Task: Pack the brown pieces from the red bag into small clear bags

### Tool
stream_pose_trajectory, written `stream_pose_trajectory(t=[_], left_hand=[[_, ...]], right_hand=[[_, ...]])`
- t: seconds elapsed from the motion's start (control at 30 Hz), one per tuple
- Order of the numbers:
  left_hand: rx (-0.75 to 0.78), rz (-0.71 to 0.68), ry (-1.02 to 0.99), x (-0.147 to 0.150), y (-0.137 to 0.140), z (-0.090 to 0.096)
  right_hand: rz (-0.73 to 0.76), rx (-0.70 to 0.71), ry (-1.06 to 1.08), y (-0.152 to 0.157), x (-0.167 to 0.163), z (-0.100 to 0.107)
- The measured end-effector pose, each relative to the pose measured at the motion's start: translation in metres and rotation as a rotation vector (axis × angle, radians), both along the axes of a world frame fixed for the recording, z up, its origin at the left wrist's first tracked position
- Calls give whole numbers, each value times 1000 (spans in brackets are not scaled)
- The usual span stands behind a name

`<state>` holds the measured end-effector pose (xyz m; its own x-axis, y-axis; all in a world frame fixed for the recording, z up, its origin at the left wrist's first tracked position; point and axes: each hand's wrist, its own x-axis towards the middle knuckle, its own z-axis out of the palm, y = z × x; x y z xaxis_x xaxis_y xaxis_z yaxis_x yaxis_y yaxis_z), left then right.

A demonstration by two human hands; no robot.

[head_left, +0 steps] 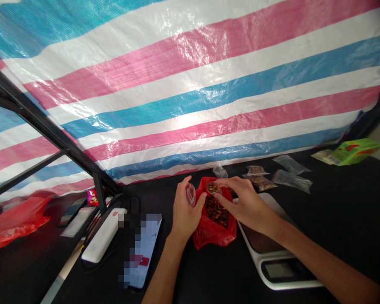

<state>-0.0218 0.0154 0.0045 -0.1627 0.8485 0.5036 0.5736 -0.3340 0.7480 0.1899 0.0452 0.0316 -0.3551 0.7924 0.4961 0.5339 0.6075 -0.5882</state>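
Holding a clear cup with brown bits in it, the right hand pinches its rim between thumb and fingers, above the far part of a red bag. The red bag sits open on the worktop, and dark reddish-brown pieces cover much of its inside. The left hand grasps a small pouch — clear plastic, its mouth spread between thumb and fingers — just beside the red bag; what lies in the pouch, if anything, I cannot tell.

Behind the right hand are two filled bags, a nearer one and a farther one, with brown contents showing through the plastic. To their right, two clear bags lie flat, and a crumpled bag rests behind the red bag. At the far right is a green packet, its contents hidden.

A scale stands under the right forearm, partly covered by it. On the left lie a phone and a white power strip — beyond them, a red sack.
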Motion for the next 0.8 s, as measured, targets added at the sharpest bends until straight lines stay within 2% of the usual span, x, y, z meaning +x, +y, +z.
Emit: stream_pose_trajectory(t=[0.17, 0.3, 0.47, 0.63, 0.8], left_hand=[[6, -161, 205, 6, -11, 8], [13, -218, 245, 7, -13, 5], [-11, -237, 156, 7, -10, 2], [-50, -253, 94, 10, -10, 3], [-147, -155, -25, 11, -9, -2]], right_hand=[[124, 63, 41, -8, 2, 12], [171, 63, -10, -12, 2, 12], [241, 18, -1, -11, 1, 9], [247, 39, -40, -12, 0, 8], [249, 88, -23, -13, -1, 5]])
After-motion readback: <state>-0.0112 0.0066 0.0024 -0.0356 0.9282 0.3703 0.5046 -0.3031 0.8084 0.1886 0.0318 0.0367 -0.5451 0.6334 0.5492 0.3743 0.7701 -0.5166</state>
